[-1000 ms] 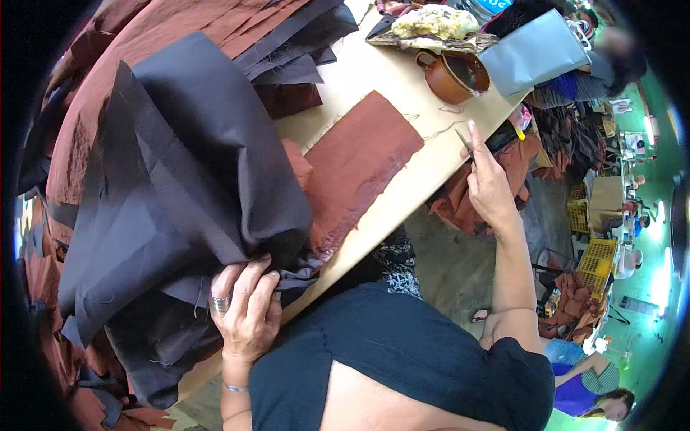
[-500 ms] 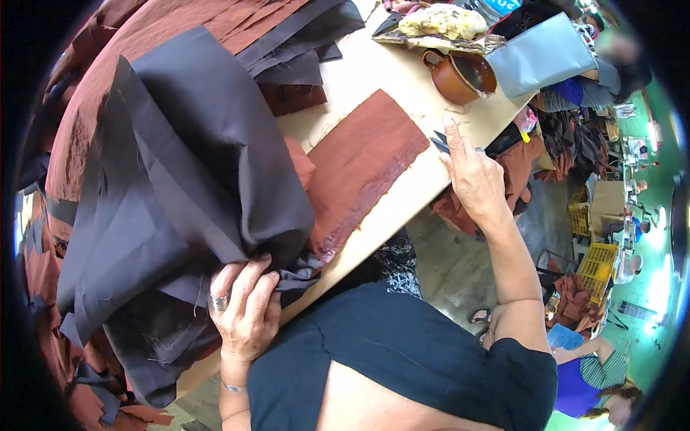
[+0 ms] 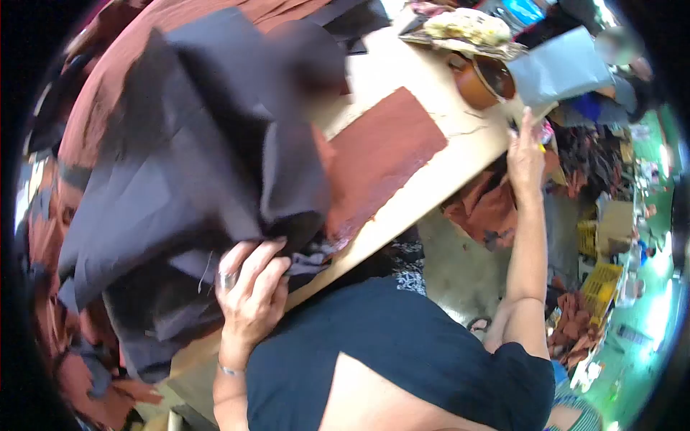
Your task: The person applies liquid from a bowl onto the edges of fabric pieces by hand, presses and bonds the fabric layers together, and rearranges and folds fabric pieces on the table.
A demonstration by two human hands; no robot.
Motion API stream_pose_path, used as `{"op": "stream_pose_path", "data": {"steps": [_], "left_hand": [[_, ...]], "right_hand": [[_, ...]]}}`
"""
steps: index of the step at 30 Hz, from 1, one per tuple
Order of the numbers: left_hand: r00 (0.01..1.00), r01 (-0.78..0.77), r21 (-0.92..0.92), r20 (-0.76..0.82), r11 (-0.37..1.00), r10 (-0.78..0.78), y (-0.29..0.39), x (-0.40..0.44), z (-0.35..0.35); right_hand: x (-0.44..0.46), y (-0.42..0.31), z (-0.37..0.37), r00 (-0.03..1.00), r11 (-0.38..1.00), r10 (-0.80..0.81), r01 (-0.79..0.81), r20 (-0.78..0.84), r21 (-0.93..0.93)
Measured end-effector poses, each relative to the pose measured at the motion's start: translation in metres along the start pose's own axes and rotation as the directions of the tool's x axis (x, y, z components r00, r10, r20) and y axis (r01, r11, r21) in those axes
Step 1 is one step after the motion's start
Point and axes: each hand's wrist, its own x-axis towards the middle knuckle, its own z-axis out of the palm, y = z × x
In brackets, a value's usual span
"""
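Note:
My left hand [image 3: 253,287], with a ring on one finger, is closed on the near edge of a large dark cloth [image 3: 215,136] heaped on the left of the table. Beside that heap lies a flat reddish-brown cloth piece [image 3: 392,154] with a rough, shiny lower edge. Out at the table's right edge is my right hand [image 3: 526,161], its index finger pointing away from me, close to the brown pot. What its other fingers hold is too blurred to make out.
A brown pot [image 3: 481,80] stands at the table's far right, beside a grey-blue flat case [image 3: 560,66] and a pale lumpy bundle [image 3: 467,29]. Reddish-brown cloth [image 3: 485,205] hangs below the right table edge [image 3: 431,197]. Yellow crates [image 3: 602,287] stand on the floor to the right.
My right hand moved left over the table with dark pointed scissors showing, then back right and farther away towards the pot. My left hand keeps its hold on the dark cloth. The view has shifted.

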Motion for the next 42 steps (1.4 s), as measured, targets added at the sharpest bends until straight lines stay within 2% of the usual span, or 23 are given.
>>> {"op": "stream_pose_path", "data": {"steps": [2,3,6,7,8,9,10,11,13,16,18,19,20,22,24,28,31,32,35,37,39,40,42], "left_hand": [[0.999,-0.024,-0.023,-0.036,0.999,0.023,-0.004,-0.002,0.005],[0.996,-0.061,-0.002,-0.072,0.998,0.06,-0.006,-0.002,0.007],[0.99,-0.117,0.022,-0.079,0.993,0.119,-0.009,-0.012,0.01],[0.981,-0.138,0.025,-0.132,0.99,0.14,-0.006,-0.012,0.005],[0.975,-0.145,0.022,-0.169,0.989,0.147,-0.002,-0.016,0.0],[0.966,-0.167,0.069,-0.19,0.984,0.177,0.001,-0.024,-0.006],[0.966,-0.13,0.103,-0.212,0.986,0.15,0.004,-0.035,-0.015],[0.963,-0.107,0.12,-0.236,0.987,0.133,0.01,-0.042,-0.023],[0.959,0.044,0.159,-0.282,0.986,0.002,0.008,-0.065,-0.043],[0.914,0.291,0.333,-0.373,0.897,-0.158,0.007,-0.094,-0.066],[0.886,0.414,0.403,-0.385,0.816,-0.26,0.006,-0.106,-0.082],[0.862,0.496,0.437,-0.35,0.75,-0.366,0.009,-0.108,-0.087],[0.854,0.521,0.495,-0.311,0.696,-0.418,0.009,-0.107,-0.091],[0.834,0.538,0.581,-0.263,0.611,-0.484,0.001,-0.11,-0.087],[0.834,0.539,0.595,-0.279,0.596,-0.476,-0.008,-0.107,-0.08],[0.842,0.534,0.581,-0.301,0.614,-0.448,-0.023,-0.093,-0.072],[0.858,0.511,0.566,-0.288,0.647,-0.425,-0.027,-0.083,-0.07],[0.861,0.504,0.561,-0.272,0.657,-0.429,-0.028,-0.08,-0.069],[0.872,0.485,0.546,-0.24,0.684,-0.426,-0.03,-0.073,-0.07],[0.872,0.481,0.543,-0.216,0.688,-0.439,-0.031,-0.072,-0.073],[0.879,0.472,0.505,-0.199,0.723,-0.435,-0.028,-0.073,-0.078],[0.883,0.465,0.481,-0.189,0.743,-0.43,-0.024,-0.074,-0.082],[0.9,0.43,0.457,-0.148,0.779,-0.41,-0.015,-0.075,-0.089]], "right_hand": [[0.027,0.008,0.006,0.98,0.989,0.123,-0.107,0.156,-0.105],[0.041,0.04,0.033,0.997,0.995,-0.076,0.076,0.001,-0.067],[0.093,0.109,0.106,0.966,0.965,-0.241,0.248,-0.09,0.08],[0.103,0.123,0.119,0.951,0.948,-0.288,0.3,-0.113,0.105],[0.11,0.134,0.127,0.939,0.934,-0.312,0.331,-0.147,0.13],[0.104,0.125,0.119,0.95,0.951,-0.273,0.291,-0.153,0.108],[0.097,0.113,0.109,0.959,0.965,-0.233,0.249,-0.16,0.087],[0.089,0.09,0.075,0.994,0.967,-0.111,0.11,-0.007,0.232],[0.05,0.014,0.018,0.99,0.947,-0.054,0.092,-0.131,0.308],[0.02,-0.022,0.002,0.97,0.83,-0.071,0.187,-0.234,0.525],[0.01,-0.034,0.0,0.937,0.791,-0.121,0.29,-0.327,0.538],[0.007,-0.042,-0.002,0.917,0.77,-0.145,0.341,-0.373,0.54],[0.005,-0.048,-0.006,0.894,0.806,-0.142,0.353,-0.425,0.474],[0.005,-0.053,-0.003,0.866,0.727,-0.134,0.416,-0.482,0.546],[0.001,-0.063,-0.009,0.86,0.653,-0.106,0.439,-0.499,0.617],[-0.007,-0.082,-0.023,0.828,0.765,-0.19,0.462,-0.528,0.449],[-0.012,-0.086,-0.038,0.763,0.9,-0.322,0.431,-0.561,0.068],[-0.01,-0.085,-0.044,0.686,0.888,-0.389,0.458,-0.615,-0.05],[-0.007,-0.07,-0.069,0.637,0.938,-0.347,0.236,-0.689,-0.254],[0.0,-0.065,-0.092,0.513,0.937,-0.3,0.318,-0.804,-0.146],[-0.007,-0.083,-0.106,0.474,0.921,-0.242,0.387,-0.846,-0.046],[-0.009,-0.092,-0.099,0.559,0.762,-0.091,0.572,-0.824,0.304],[-0.02,-0.112,-0.082,0.735,0.506,-0.08,0.612,-0.673,0.608]]}}
